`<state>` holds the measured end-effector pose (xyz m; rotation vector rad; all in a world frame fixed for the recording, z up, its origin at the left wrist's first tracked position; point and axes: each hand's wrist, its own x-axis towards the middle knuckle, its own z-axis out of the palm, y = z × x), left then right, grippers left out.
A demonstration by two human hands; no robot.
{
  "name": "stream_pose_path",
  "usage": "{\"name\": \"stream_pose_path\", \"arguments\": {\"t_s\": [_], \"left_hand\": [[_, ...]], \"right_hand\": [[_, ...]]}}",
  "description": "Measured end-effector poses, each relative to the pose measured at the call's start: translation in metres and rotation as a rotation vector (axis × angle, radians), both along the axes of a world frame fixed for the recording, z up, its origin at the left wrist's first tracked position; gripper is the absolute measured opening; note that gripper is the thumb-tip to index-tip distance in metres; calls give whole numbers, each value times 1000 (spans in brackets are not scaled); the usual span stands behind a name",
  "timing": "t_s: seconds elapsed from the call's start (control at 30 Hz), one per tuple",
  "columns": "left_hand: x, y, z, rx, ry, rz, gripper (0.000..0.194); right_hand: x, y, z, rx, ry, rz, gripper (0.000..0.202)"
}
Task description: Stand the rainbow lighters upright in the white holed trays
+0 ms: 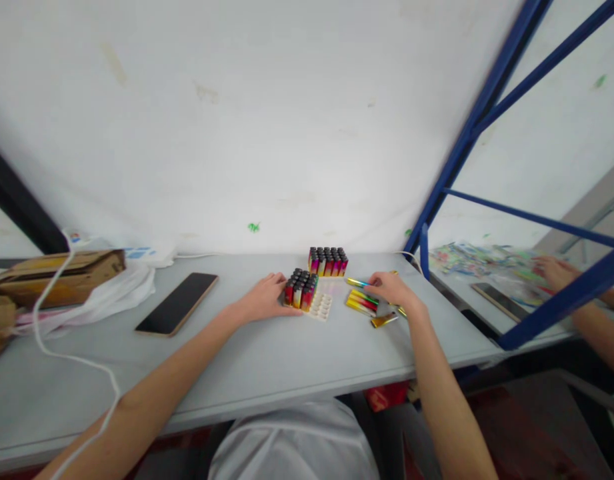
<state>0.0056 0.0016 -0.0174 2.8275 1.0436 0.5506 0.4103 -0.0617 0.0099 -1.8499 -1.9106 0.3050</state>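
My left hand rests against the left side of a block of upright, black-topped lighters, its fingers around the edge. These lighters stand in part of a white tray whose round pockets show on the right. Behind them is a second block of upright lighters. Over several loose lighters at the right, my right hand has its fingers bent down at the end of a gold and blue lighter. Yellow and red lighters lie side by side near it, and a gold lighter lies in front.
A phone lies on the grey table at the left, beside a cardboard box and white plastic. A white cable crosses my left arm. Blue metal bars rise at the right; beyond them are another person's hands.
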Motion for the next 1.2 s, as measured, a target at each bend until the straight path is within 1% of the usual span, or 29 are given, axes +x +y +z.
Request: {"name": "stream_pose_path", "arguments": {"t_s": [0.1, 0.17, 0.23, 0.3, 0.37, 0.4, 0.47, 0.53, 0.63, 0.7, 0.77, 0.87, 1.03, 1.1, 1.2], "left_hand": [[0, 1, 0, -3, 11, -4, 73], [-1, 1, -1, -4, 17, -10, 73], [-1, 1, -1, -3, 11, -10, 73], [-1, 2, -2, -3, 2, -7, 74], [-2, 2, -2, -2, -6, -8, 74], [-2, 1, -2, -3, -10, -11, 73], [-2, 1, -2, -9, -13, -16, 73], [-2, 0, -2, -13, -10, -16, 75], [-1, 0, -1, -12, -19, -15, 76], [-1, 0, -2, -10, -30, -17, 74], [0, 1, -3, -10, -32, -13, 72], [0, 1, -3, -14, -26, -2, 73], [1, -1, 0, -28, -16, -13, 74], [1, -2, 2, -29, -7, -8, 74], [2, -2, 3, -26, 10, 1, 73]], "right_hand": [[-6, 3, -1, 131, 164, -1, 15], [-16, 5, 1, 209, 321, -1, 26], [-32, 5, 5, 245, 538, 19, 41], [-52, 1, 13, 235, 809, 62, 52], [-74, -5, 21, 178, 1060, 123, 57], [-85, -8, 24, 143, 1138, 151, 58], [-105, -14, 30, 84, 1209, 209, 58], [-123, -18, 33, 66, 1216, 262, 58], [-140, -19, 30, 27, 1152, 308, 59], [-147, -18, 26, -38, 1101, 314, 60], [-151, -18, 22, -67, 1056, 290, 61], [-152, -15, 15, 14, 970, 224, 59], [-149, -11, 6, 166, 785, 121, 51], [-148, -11, 3, 199, 749, 123, 46], [-147, -11, 2, 185, 755, 174, 38]]}}
